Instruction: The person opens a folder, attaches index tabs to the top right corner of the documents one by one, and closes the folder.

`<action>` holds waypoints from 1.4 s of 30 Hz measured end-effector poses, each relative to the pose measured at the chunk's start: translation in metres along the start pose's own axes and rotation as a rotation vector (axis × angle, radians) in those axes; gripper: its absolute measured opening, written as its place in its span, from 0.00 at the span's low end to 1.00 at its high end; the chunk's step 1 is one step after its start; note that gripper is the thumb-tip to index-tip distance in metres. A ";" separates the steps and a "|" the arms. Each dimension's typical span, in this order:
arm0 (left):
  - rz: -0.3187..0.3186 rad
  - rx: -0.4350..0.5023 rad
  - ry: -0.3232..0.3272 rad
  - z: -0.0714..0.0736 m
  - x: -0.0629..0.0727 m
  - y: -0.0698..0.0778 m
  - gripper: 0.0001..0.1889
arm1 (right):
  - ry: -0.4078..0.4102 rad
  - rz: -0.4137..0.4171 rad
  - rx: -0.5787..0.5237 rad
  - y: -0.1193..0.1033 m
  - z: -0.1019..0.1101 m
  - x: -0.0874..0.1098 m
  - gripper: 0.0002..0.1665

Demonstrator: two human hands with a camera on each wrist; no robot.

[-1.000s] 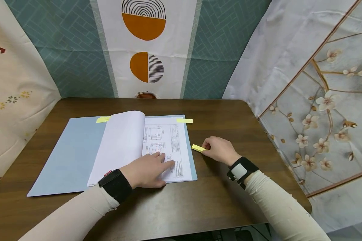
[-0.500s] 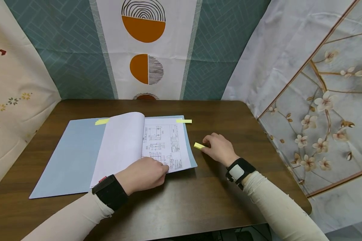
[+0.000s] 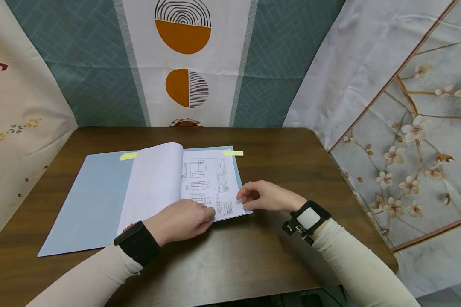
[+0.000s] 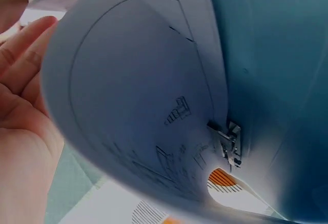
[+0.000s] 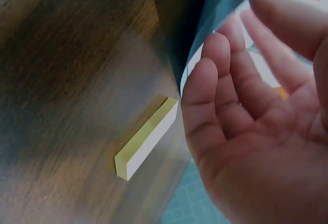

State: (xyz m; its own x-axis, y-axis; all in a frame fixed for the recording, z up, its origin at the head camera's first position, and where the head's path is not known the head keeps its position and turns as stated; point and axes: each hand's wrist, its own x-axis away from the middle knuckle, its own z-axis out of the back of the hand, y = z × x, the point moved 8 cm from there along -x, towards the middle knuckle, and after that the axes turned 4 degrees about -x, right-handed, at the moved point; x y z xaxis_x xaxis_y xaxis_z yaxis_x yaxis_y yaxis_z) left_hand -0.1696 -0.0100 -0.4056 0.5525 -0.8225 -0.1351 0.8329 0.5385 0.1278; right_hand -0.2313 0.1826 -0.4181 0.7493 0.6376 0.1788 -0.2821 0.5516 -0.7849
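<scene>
A blue folder (image 3: 80, 204) lies spread on the table, its clipped pages (image 3: 203, 179) showing line drawings. My left hand (image 3: 184, 221) pinches the pages' lower edge, raised slightly off the table; the left wrist view shows its thumb and fingers (image 4: 31, 55) at the sheet edge. At the folder's lower right edge, my right hand (image 3: 266, 197) has its fingertips touching the page margin. Whether thumb and finger pinch it is unclear. A pad of narrow yellow sticky notes (image 5: 146, 139) lies on the table beside that hand, almost hidden by it in the head view.
Yellow sticky tabs stick out at the pages' upper right (image 3: 233, 153) and by the left cover (image 3: 128, 156). A turned sheet (image 3: 153, 183) curls up in the middle. A metal clip (image 4: 226, 144) binds the pages. Patterned cloths surround the brown table (image 3: 284, 145).
My left hand went from lying flat on the drawing to pinching and lifting the lower edge. My right hand let go of the sticky note pad and moved left and down to the folder's edge.
</scene>
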 end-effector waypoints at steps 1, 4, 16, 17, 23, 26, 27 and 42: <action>-0.001 0.006 0.000 0.000 0.000 -0.001 0.09 | -0.017 -0.001 0.003 0.001 -0.002 0.001 0.14; 0.013 0.003 -0.015 -0.002 0.001 -0.005 0.06 | -0.047 0.003 0.039 0.004 -0.008 0.001 0.18; 0.075 0.059 -0.078 -0.011 0.001 -0.017 0.16 | -0.082 0.089 0.284 0.007 -0.034 -0.012 0.36; 0.080 0.064 -0.079 -0.011 0.001 -0.018 0.15 | -0.083 0.094 0.286 0.007 -0.034 -0.014 0.36; 0.114 0.088 -0.071 -0.010 0.000 -0.025 0.13 | -0.100 0.105 0.259 0.012 -0.029 -0.022 0.35; 0.124 0.100 -0.073 -0.009 0.000 -0.027 0.13 | -0.101 0.102 0.234 0.015 -0.027 -0.026 0.33; 0.126 0.103 -0.075 -0.010 0.000 -0.028 0.13 | -0.099 0.099 0.230 0.017 -0.027 -0.027 0.33; 0.178 0.018 -0.058 -0.013 -0.012 -0.023 0.19 | 0.062 0.018 -0.159 0.011 -0.023 -0.029 0.35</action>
State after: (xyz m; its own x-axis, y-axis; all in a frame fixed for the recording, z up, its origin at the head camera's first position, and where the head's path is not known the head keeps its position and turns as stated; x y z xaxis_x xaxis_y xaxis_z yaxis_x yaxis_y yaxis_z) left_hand -0.1955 -0.0101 -0.4193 0.6882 -0.7237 -0.0518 0.7209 0.6738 0.1622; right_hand -0.2424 0.1576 -0.4462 0.7818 0.6096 0.1313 -0.2006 0.4452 -0.8727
